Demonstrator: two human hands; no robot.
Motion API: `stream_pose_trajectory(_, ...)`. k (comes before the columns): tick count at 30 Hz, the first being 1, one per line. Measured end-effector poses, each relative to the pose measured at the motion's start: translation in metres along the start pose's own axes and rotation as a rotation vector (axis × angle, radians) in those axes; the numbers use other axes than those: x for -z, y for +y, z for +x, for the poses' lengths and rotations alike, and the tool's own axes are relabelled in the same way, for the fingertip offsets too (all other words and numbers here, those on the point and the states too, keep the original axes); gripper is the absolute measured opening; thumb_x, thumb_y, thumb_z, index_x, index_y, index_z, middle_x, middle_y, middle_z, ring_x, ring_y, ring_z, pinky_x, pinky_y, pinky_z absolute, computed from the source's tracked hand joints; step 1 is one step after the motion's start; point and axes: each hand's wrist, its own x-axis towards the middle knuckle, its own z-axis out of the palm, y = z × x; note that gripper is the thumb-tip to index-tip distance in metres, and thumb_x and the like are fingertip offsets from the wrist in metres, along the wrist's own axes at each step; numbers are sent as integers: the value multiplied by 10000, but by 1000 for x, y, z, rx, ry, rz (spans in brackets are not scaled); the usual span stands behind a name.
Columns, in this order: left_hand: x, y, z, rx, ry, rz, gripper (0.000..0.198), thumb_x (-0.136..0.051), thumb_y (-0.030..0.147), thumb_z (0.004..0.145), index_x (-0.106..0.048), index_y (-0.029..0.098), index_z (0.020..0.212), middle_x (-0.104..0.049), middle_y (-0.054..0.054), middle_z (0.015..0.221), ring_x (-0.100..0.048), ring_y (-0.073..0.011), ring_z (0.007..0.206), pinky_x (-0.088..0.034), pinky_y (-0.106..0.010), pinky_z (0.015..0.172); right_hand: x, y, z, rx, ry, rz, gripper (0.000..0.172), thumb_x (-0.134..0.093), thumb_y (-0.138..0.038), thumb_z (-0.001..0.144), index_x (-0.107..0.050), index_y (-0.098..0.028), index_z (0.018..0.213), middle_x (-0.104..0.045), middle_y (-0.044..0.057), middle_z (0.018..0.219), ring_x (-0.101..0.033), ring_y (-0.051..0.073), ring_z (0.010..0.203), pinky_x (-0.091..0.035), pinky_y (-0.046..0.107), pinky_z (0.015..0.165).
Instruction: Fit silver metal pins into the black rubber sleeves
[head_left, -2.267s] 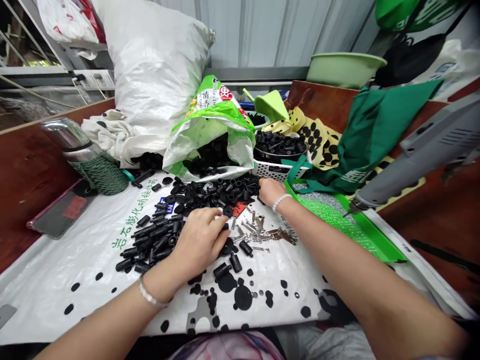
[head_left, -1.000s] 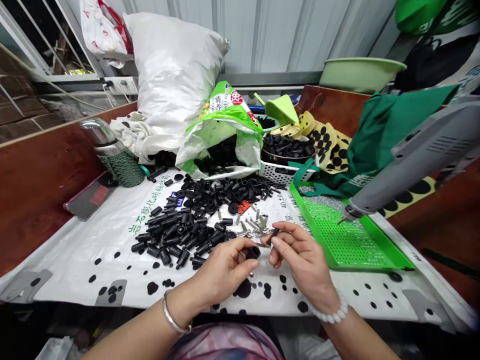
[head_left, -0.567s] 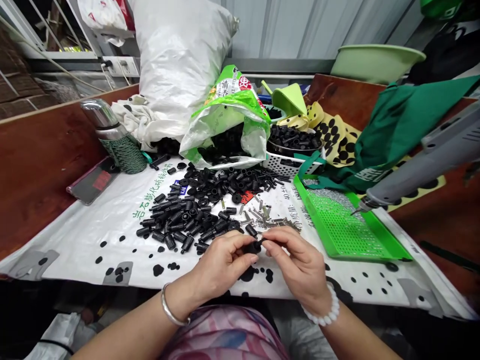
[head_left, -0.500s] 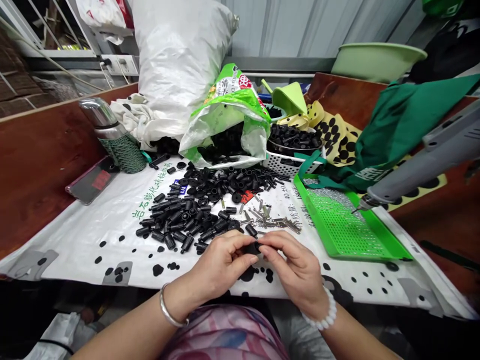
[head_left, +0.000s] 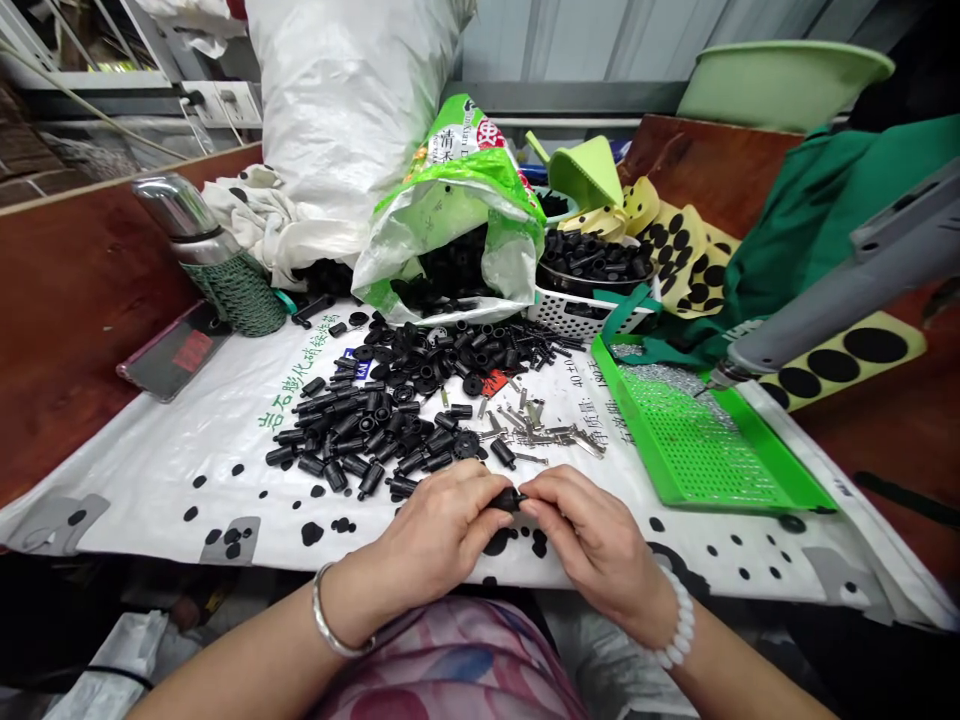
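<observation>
Between the thumb and fingers of my left hand (head_left: 450, 515) is a black plastic cylinder (head_left: 506, 499), lying sideways. My right hand (head_left: 589, 535) pinches at the cylinder's right end, where a thin dark tip shows; I cannot make out whether that is a separate piece. Just beyond my fingers lie a single black cylinder (head_left: 503, 454) and a loose pile of small metal strips (head_left: 544, 430). To the left of these spreads a heap of black plastic parts (head_left: 375, 430), cylinders and round discs mixed.
A green tray (head_left: 720, 470) of small metal screws sits right, with an electric screwdriver (head_left: 840, 280) above it. Behind the heap are an opened plastic bag (head_left: 450, 220) and a white basket (head_left: 577, 310) with black parts. A thermos (head_left: 217, 260) and a phone (head_left: 176, 350) stand left.
The view has shifted slightly. The fingertips of my right hand have moved to the cylinder's end, where a thin tip now shows. My left hand keeps its hold.
</observation>
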Motion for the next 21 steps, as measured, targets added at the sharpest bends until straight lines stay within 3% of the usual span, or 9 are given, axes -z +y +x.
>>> stream_pose_trajectory(8,-5,-2,-4,-82,22,138,222,-414,188,876,-542,147,1053,-584,-74,900,-554,-168,802,-476,-274,698,-6,-9,-7,-29,3,10,99,-447,-86,852,-517,-156,859,-537,46,746,-528,150,712,-440,261,610)
stream_pose_trajectory(13,-8,-5,-5,-167,185,273,244,-386,194,885,-534,118,1065,-597,-106,936,-577,-192,818,-502,-305,694,-10,-12,-8,-221,27,114,93,-449,-148,870,-503,-172,798,-519,19,720,-512,126,656,-419,243,596)
stream_pose_trajectory(21,-13,-8,-6,-205,258,349,245,-370,200,892,-545,107,1036,-616,-112,908,-599,-185,791,-529,-300,671,-18,-12,-10,-446,-5,305,141,-456,-253,873,-506,-178,763,-516,1,690,-490,115,618,-408,230,573)
